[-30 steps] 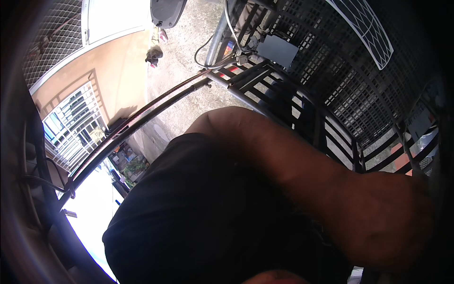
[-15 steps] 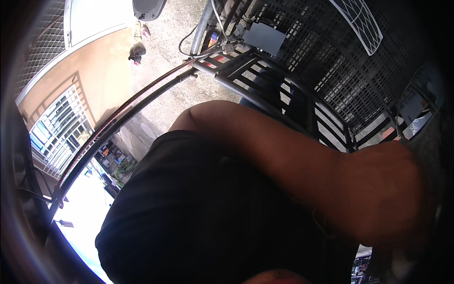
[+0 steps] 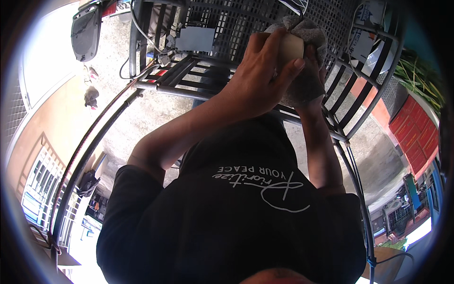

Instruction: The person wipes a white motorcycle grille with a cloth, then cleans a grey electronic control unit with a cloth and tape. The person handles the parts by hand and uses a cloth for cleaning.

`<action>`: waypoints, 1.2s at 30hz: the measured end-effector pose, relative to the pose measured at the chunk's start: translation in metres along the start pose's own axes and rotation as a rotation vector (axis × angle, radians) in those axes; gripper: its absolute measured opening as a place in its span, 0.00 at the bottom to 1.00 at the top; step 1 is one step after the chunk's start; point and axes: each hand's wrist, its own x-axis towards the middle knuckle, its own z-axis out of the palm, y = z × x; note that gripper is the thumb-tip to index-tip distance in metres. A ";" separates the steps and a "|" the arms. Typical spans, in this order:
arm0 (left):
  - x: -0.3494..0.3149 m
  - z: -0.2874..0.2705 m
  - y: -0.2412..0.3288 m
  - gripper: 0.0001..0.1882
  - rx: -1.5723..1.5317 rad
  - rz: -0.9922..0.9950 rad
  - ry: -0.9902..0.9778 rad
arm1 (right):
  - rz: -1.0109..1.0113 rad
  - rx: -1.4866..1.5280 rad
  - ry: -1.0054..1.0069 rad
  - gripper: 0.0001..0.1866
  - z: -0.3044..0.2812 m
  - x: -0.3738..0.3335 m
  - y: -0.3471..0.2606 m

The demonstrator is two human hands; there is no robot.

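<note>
Above the middle of the view, my bare left hand (image 3: 262, 78) bends its fingers around a cream-coloured, smooth, rounded piece (image 3: 292, 47), its thumb stretched along the near side. Its exact kind cannot be made out. My right hand (image 3: 305, 87) wears a grey knitted glove and closes on the same piece from behind and the right. Most of the gloved fingers are hidden behind the piece and the left hand. Bunched grey knit (image 3: 314, 33) shows just above the piece. Both forearms come up past my black shirt.
Beyond the hands stands a black metal frame with a perforated panel (image 3: 236, 14) and bars. A grey flat box (image 3: 195, 39) with cables sits on it at left. A dark mirror-shaped part (image 3: 86, 33) is at far left. Red blocks (image 3: 416, 135) and green leaves (image 3: 418, 75) lie to the right.
The view has swung round to the right. My left arm, earlier stretched far right with a blurred hand, is now bent in front of me. The right hand and cream-coloured piece have come into sight.
</note>
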 end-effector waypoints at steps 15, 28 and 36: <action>-0.032 0.030 -0.038 0.24 -0.855 -0.379 0.266 | 0.339 0.529 0.017 0.28 -0.003 0.014 -0.042; -0.047 0.012 -0.047 0.32 -0.901 -0.496 0.138 | 0.786 1.159 0.086 0.25 0.002 0.000 -0.076; -0.056 0.022 -0.058 0.35 -0.661 -0.337 0.128 | 0.826 0.889 0.063 0.29 0.020 0.007 -0.086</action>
